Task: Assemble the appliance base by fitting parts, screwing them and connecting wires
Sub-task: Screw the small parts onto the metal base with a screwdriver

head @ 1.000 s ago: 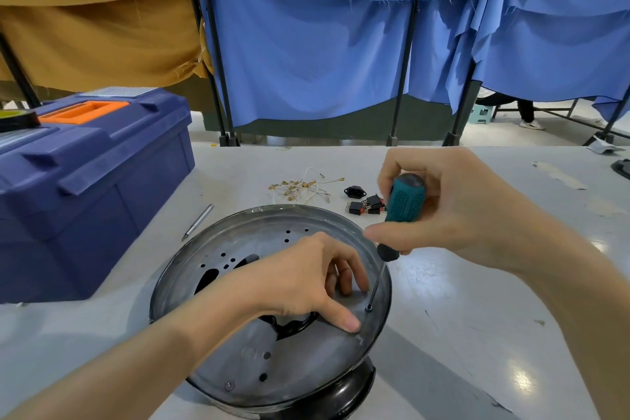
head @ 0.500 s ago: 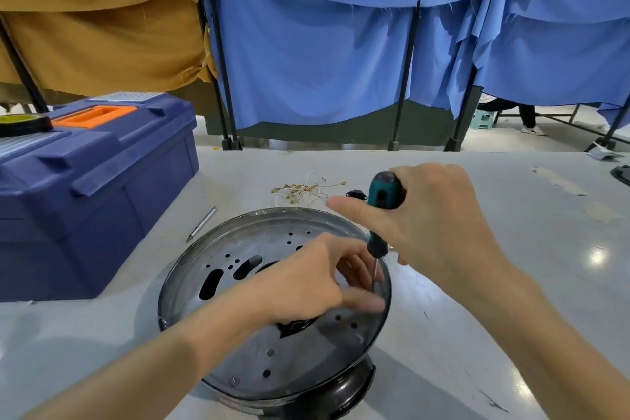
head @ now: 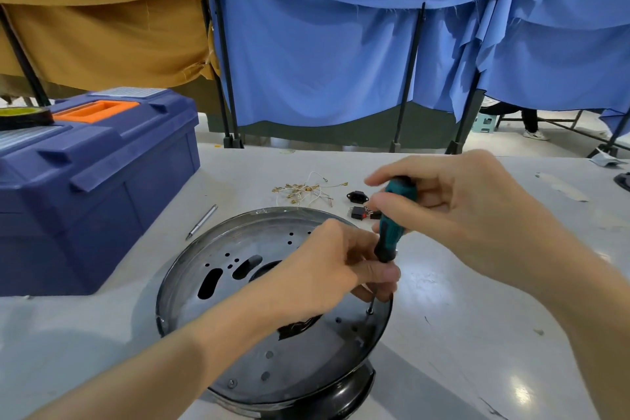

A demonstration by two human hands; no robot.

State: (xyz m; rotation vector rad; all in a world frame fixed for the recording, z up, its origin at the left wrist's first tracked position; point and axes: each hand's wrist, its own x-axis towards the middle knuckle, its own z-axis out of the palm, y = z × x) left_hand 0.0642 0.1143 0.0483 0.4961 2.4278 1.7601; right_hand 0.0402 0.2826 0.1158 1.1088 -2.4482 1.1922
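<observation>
- Step in hand: driving a screw (head: 369,311) into the metal plate (head: 238,286), near its right edge. The plate sits on a black housing (head: 341,395) on the desk (head: 477,334), right in front of the person.
- Right hand (head: 470,215): fingers clamped round the teal handle of the screwdriver (head: 395,215), placed for twisting.
- Left hand (head: 334,269): thumb and fingers pinched on the shaft just above the tip, guiding it. Contact is partly hidden, so probably the shaft only, not the screw.
- Tip looks seated in the screw head. The shaft tilts, with the handle end off to the right.
- To do it well: square the shaft to the plate, press down while turning, and use short turns until the thread bites. Then release the guide fingers and run it home. Snug only, since it looks like thin sheet.
- Risk: the dished plate may rock on the housing, so weight from the left hand helps.
- Wires (head: 303,191) and small black parts (head: 361,211) lie behind the plate. Toolbox (head: 95,187) is at the left.
</observation>
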